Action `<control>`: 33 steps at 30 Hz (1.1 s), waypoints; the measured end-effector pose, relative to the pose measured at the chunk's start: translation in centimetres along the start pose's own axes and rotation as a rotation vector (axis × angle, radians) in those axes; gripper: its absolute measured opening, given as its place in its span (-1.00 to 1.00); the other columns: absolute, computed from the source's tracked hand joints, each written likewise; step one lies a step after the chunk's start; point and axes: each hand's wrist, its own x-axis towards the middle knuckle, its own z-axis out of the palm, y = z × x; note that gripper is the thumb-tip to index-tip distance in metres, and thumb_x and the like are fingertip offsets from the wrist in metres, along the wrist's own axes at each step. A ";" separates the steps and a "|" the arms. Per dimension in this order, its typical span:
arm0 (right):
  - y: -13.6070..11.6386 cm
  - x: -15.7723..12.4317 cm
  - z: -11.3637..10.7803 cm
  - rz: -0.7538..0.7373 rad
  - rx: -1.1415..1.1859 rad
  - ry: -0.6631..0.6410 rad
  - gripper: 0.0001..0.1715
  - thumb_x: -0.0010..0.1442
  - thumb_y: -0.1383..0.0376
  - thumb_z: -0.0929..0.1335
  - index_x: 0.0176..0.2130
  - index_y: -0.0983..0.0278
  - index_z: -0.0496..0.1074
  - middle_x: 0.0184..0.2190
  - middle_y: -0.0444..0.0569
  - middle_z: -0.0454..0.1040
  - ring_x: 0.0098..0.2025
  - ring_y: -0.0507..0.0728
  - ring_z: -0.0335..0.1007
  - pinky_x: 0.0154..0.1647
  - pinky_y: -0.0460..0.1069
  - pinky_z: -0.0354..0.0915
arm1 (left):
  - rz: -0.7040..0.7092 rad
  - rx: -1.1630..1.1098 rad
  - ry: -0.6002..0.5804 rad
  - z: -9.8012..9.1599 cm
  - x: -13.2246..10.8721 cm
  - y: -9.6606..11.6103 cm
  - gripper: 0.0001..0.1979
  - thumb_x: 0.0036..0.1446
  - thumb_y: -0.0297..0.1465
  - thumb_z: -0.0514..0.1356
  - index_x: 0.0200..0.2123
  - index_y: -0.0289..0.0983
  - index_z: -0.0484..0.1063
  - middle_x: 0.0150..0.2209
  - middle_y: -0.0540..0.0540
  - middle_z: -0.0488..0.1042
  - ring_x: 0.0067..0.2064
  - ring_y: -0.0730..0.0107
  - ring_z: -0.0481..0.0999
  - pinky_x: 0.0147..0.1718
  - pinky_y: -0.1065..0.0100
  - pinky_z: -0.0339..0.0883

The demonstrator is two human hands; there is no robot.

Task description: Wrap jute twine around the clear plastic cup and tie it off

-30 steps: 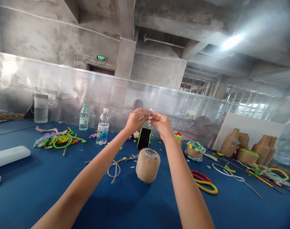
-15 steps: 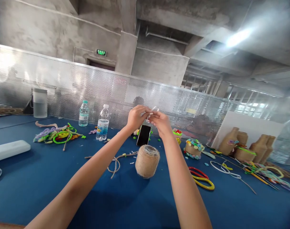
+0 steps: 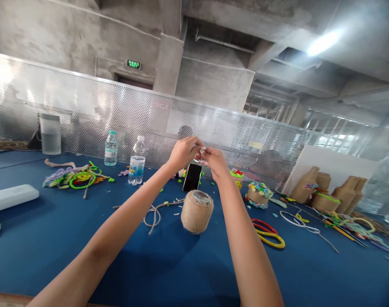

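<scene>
My left hand (image 3: 185, 151) and my right hand (image 3: 214, 162) meet above the table, fingertips pinched together. Between them is a small white strip (image 3: 199, 157), mostly covered by the fingers; its exact kind is unclear. Below the hands, a twine-wrapped jar (image 3: 197, 213) stands on the blue table, its clear glass end facing up. Just behind the jar lies a phone (image 3: 192, 178) with a dark screen. A loose length of twine (image 3: 153, 217) trails to the jar's left.
Scissors (image 3: 269, 238) with red and yellow handles lie right of my right forearm. Two water bottles (image 3: 137, 164) and a pile of colourful pipe cleaners (image 3: 81, 177) are at left. A decorated round box (image 3: 258, 196) and twine-wrapped bottles (image 3: 304, 185) stand at right, before a perforated metal screen (image 3: 156, 115).
My fingers have drawn closer together around the white strip, and less of it shows now. The view has shifted slightly; the jar and the other table items stay put.
</scene>
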 end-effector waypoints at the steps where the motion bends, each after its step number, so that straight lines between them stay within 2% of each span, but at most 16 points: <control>1: 0.0 0.1 -0.1 -0.016 -0.005 0.000 -0.90 0.05 0.33 0.34 -0.46 0.27 0.47 -0.56 -0.15 0.46 -0.39 0.03 0.42 -0.28 -0.04 0.25 | 0.004 -0.001 -0.005 0.0 0.0 0.1 -0.86 0.13 -0.59 0.14 -0.39 -0.28 0.43 -0.35 -0.04 0.54 -0.29 0.36 0.50 -0.28 0.38 0.30; 6: 0.3 0.4 -0.4 -0.119 -0.062 0.015 -0.87 0.02 0.30 0.36 -0.52 0.27 0.47 -0.57 -0.15 0.45 -0.39 0.04 0.41 -0.24 0.00 0.28 | 0.018 -0.059 -0.006 0.2 0.0 0.5 -0.87 0.13 -0.57 0.13 -0.41 -0.27 0.42 -0.38 -0.03 0.52 -0.32 0.38 0.48 -0.30 0.38 0.30; 13: 0.6 0.5 -0.8 -0.095 -0.027 -0.031 -0.88 -0.01 0.27 0.37 -0.45 0.26 0.51 -0.54 -0.12 0.49 -0.35 0.07 0.46 -0.24 0.02 0.29 | -0.016 -0.108 0.005 0.1 0.1 0.8 -0.84 0.09 -0.59 0.13 -0.43 -0.26 0.43 -0.41 -0.01 0.52 -0.37 0.43 0.46 -0.34 0.39 0.30; 16: 0.5 0.5 -0.9 -0.042 0.030 -0.002 -0.91 -0.07 0.34 0.38 -0.47 0.27 0.53 -0.57 -0.13 0.49 -0.37 0.06 0.46 -0.26 0.01 0.30 | 0.003 -0.096 0.006 0.2 0.1 1.0 -0.84 0.08 -0.59 0.14 -0.45 -0.27 0.43 -0.43 -0.02 0.52 -0.38 0.42 0.46 -0.35 0.39 0.29; 19: 0.0 0.5 -1.0 -0.014 0.103 0.045 -0.85 -0.13 0.42 0.35 -0.50 0.27 0.53 -0.65 -0.18 0.45 -0.46 0.03 0.42 -0.30 -0.01 0.30 | 0.017 -0.064 0.008 0.3 0.2 1.3 -0.85 0.09 -0.59 0.14 -0.45 -0.27 0.43 -0.41 -0.03 0.52 -0.36 0.40 0.47 -0.35 0.38 0.30; 24: -1.1 -0.1 -1.2 -0.109 0.080 0.045 -0.75 -0.14 0.45 0.31 -0.46 0.27 0.57 -0.61 -0.16 0.48 -0.47 0.04 0.40 -0.33 -0.01 0.29 | 0.066 -0.045 -0.006 -0.1 0.4 2.0 -0.84 0.11 -0.61 0.12 -0.42 -0.27 0.42 -0.39 -0.05 0.52 -0.33 0.38 0.48 -0.32 0.37 0.32; 26: -0.9 0.1 -1.6 -0.160 -0.008 0.080 -0.72 -0.10 0.43 0.30 -0.42 0.27 0.59 -0.58 -0.13 0.51 -0.44 0.07 0.43 -0.34 0.00 0.29 | 0.115 -0.056 0.007 -0.5 0.4 3.3 -0.83 0.12 -0.62 0.11 -0.42 -0.28 0.40 -0.40 -0.05 0.51 -0.35 0.40 0.47 -0.35 0.38 0.31; 28: 0.0 0.6 -2.5 -0.193 -0.198 0.187 -0.71 -0.05 0.39 0.29 -0.38 0.27 0.60 -0.53 -0.08 0.55 -0.39 0.12 0.46 -0.35 0.01 0.28 | 0.182 -0.103 0.045 -1.3 0.4 5.4 -0.82 0.15 -0.62 0.08 -0.41 -0.28 0.38 -0.42 -0.04 0.49 -0.38 0.44 0.45 -0.38 0.40 0.30; 29: 0.6 1.0 -3.2 -0.208 -0.330 0.277 -0.71 -0.01 0.38 0.28 -0.37 0.27 0.60 -0.51 -0.06 0.56 -0.36 0.15 0.47 -0.34 0.01 0.28 | 0.213 -0.139 0.101 -1.7 0.3 6.7 -0.81 0.19 -0.61 0.06 -0.39 -0.27 0.38 -0.43 -0.02 0.47 -0.40 0.47 0.44 -0.40 0.42 0.30; 30: 1.3 1.3 -4.0 -0.168 -0.463 0.328 -0.70 0.02 0.37 0.27 -0.37 0.27 0.60 -0.48 -0.05 0.58 -0.33 0.16 0.49 -0.33 0.00 0.29 | 0.241 -0.149 0.104 -2.2 0.3 7.9 -0.83 0.25 -0.56 0.06 -0.35 -0.26 0.39 -0.38 -0.04 0.49 -0.36 0.46 0.46 -0.35 0.41 0.33; 33: 3.2 1.6 -6.6 -0.071 -0.540 0.288 -0.72 0.00 0.38 0.27 -0.41 0.31 0.58 -0.52 -0.01 0.58 -0.37 0.18 0.50 -0.35 0.01 0.29 | 0.266 -0.212 0.123 -3.5 0.4 10.2 -0.87 0.27 -0.50 0.12 -0.36 -0.26 0.38 -0.33 -0.05 0.50 -0.29 0.45 0.48 -0.27 0.40 0.37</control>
